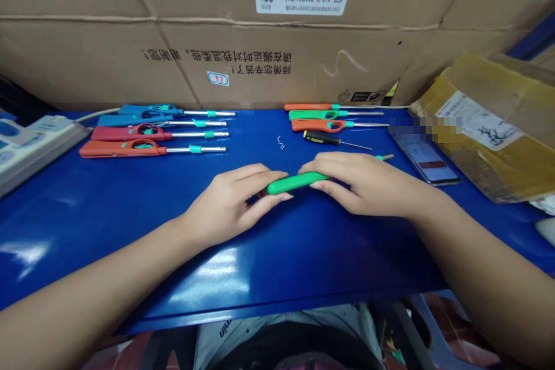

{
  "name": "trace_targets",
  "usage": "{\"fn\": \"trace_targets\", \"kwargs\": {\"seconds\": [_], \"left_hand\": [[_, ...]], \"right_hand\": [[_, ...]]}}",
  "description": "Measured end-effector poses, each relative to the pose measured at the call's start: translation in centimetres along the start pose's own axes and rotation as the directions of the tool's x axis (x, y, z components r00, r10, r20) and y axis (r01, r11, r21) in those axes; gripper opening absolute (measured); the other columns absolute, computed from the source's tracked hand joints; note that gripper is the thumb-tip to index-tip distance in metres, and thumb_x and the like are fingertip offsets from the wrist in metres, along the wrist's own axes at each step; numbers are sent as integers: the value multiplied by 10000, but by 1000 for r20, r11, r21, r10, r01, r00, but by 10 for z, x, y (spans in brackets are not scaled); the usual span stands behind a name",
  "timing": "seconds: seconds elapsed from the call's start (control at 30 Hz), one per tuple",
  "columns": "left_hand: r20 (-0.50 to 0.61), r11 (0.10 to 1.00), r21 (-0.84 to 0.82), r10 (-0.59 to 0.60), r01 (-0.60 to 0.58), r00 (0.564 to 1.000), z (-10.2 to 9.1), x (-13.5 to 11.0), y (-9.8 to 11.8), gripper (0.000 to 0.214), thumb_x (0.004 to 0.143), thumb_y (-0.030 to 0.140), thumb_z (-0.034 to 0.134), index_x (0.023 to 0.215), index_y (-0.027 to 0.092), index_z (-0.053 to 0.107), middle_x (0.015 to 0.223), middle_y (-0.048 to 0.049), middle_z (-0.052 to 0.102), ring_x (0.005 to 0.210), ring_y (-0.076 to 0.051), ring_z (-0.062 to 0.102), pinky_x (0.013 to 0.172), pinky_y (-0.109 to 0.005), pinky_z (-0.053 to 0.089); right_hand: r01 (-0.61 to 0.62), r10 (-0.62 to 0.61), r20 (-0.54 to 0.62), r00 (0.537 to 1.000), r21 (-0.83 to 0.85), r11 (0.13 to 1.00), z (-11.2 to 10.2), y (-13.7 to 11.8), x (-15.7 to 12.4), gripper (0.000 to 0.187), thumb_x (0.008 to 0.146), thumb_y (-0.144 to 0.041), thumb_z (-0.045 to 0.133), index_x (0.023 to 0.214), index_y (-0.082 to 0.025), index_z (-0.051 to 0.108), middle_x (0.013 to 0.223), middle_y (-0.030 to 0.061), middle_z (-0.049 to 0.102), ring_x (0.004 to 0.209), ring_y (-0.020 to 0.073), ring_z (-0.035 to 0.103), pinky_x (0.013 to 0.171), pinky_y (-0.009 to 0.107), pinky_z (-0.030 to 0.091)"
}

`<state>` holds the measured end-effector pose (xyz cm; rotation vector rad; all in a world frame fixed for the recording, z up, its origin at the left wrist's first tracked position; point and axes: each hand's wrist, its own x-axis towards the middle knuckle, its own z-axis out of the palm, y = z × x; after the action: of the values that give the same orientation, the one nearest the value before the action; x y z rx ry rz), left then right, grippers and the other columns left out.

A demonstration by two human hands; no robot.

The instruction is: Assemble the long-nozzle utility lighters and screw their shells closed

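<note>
Both hands meet over a green long-nosed lighter (295,182) lying on the blue table (130,225). My left hand (234,199) pinches the green handle end between thumb and fingers. My right hand (359,179) curls over the other part of the lighter, hiding its middle; the metal nozzle tip pokes out to the right near the phone.
Several lighters (151,133) lie in a row at the back left, three more (325,117) at the back centre with a black screwdriver (329,139) beside them. A phone (427,159) and a taped parcel (489,127) sit at right, a power strip (30,141) at left, cardboard boxes (217,29) behind.
</note>
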<state>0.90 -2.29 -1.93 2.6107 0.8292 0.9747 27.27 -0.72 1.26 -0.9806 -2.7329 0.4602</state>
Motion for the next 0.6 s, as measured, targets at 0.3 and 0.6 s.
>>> {"fn": "trace_targets", "kwargs": {"seconds": [0.3,0.6], "left_hand": [[64,1000,-19,-12,13,998,-2,1,0,257,974,232,618,1181,97,686,999,-81,741,877,-153,700,817,-236,560],[285,909,396,15,-132,958,-34,9,-33,299,990,281,520,1154,127,717,988,-113,748,851,-265,718,756,-406,596]], "right_hand": [[26,-26,-11,1000,-11,1000,6,2,2,267,1022,-358,509,1140,-211,697,1047,38,736,958,207,675,816,313,462],[-70,70,-5,998,-71,995,8,15,6,247,957,-344,636,1119,-181,727,984,78,723,871,216,671,751,307,475]]}}
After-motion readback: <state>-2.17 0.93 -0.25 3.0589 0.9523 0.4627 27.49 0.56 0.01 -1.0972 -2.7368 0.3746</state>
